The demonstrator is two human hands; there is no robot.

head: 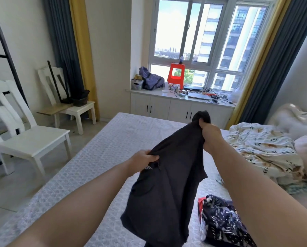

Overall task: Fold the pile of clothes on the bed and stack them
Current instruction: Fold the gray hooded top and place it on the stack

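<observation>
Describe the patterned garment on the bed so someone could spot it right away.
Start at the white textured bed. Below the right forearm, right of the hanging dark garment, lies a crumpled dark navy garment. White splashes and a red edge set it apart.

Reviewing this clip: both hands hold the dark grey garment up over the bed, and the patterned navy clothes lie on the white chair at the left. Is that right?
Not quite. The head view shows the patterned navy clothes lying on the bed, lower right, not on the white chair. The rest holds: the left hand and right hand grip the dark grey garment above the bed.
</observation>
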